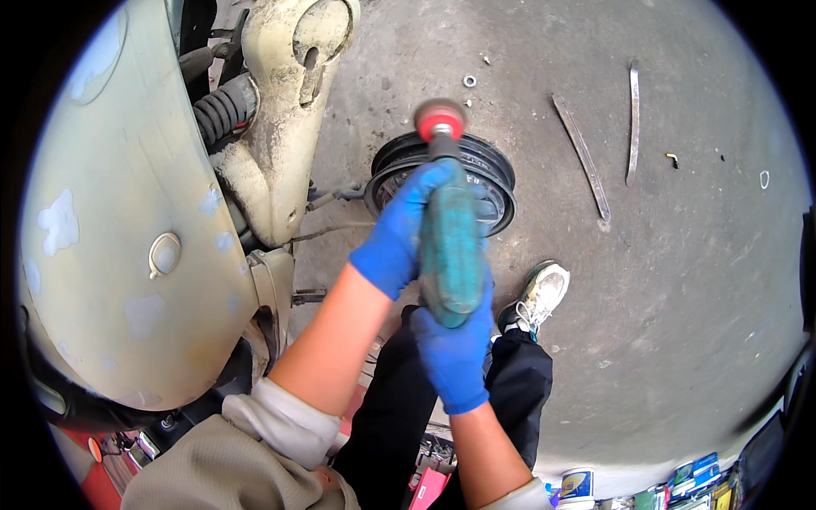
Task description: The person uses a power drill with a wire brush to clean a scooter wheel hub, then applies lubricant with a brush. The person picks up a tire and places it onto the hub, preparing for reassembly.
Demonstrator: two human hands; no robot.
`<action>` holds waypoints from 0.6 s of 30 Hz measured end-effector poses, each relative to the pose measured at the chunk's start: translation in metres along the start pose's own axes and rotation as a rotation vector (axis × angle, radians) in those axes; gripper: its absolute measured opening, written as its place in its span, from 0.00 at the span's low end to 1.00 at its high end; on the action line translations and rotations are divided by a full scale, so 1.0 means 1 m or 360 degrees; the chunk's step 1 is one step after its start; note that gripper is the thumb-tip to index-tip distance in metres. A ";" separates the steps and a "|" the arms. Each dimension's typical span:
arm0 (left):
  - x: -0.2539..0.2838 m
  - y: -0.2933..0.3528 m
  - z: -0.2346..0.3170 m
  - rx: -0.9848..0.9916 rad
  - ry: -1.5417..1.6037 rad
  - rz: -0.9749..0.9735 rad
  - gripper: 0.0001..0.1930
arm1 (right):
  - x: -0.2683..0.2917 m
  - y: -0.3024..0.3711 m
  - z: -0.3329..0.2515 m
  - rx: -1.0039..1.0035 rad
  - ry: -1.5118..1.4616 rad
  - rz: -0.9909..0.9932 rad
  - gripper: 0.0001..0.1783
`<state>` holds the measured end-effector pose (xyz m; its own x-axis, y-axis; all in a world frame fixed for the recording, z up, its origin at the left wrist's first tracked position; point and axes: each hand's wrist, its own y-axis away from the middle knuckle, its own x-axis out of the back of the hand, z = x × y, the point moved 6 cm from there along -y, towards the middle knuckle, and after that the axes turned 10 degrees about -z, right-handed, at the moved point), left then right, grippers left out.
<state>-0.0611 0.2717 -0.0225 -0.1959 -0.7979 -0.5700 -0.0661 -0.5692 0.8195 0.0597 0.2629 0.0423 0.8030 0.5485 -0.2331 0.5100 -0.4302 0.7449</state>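
Both hands in blue gloves. Left hand wraps far part of green power tool, grip closed around body. Right hand clasps near end, grip closed. Tool points away, centre of scene, red sanding disc at tip above black wheel rim lying on concrete floor. Pale scooter body left. Two metal strips far right on floor. Sneaker just right of tool.

Position: one fisheye camera on the person's head, left of a pair.
Facing: steeply down over the forearms to the concrete floor.
Nearness: close; gloved left hand and right hand fill the centre.
Edges: scooter body at left, curved by the lens.
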 end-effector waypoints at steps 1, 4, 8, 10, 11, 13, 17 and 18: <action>0.006 0.007 0.007 -0.0083 -0.0117 0.0109 0.34 | -0.008 -0.001 -0.006 0.0054 0.0047 -0.0007 0.46; 0.016 0.014 0.012 -0.0081 0.0007 0.0067 0.34 | -0.018 0.000 -0.004 0.0012 -0.0033 -0.0050 0.47; 0.010 0.000 -0.002 0.0009 -0.0061 -0.0019 0.34 | -0.007 0.002 -0.002 0.0107 0.0105 0.0139 0.41; 0.006 -0.018 -0.017 0.0056 -0.0042 -0.0061 0.31 | 0.002 0.006 0.011 0.0155 0.0094 0.0254 0.37; 0.003 -0.025 -0.023 0.0091 -0.0071 -0.0110 0.30 | 0.009 0.008 0.024 0.0136 -0.0003 0.0289 0.34; 0.005 -0.038 -0.036 0.0110 -0.0081 -0.0079 0.27 | 0.014 0.007 0.027 0.0127 0.0031 0.0336 0.30; 0.012 -0.030 -0.027 0.0061 -0.0002 -0.0195 0.30 | 0.006 0.005 0.016 0.0102 -0.0063 0.0321 0.32; 0.016 -0.022 -0.024 0.0040 0.0039 -0.0183 0.31 | 0.001 0.005 0.011 0.0139 0.0163 0.0267 0.38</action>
<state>-0.0395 0.2673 -0.0513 -0.1619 -0.7323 -0.6615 -0.1116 -0.6524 0.7496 0.0663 0.2536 0.0388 0.8457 0.5320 -0.0422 0.4001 -0.5799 0.7097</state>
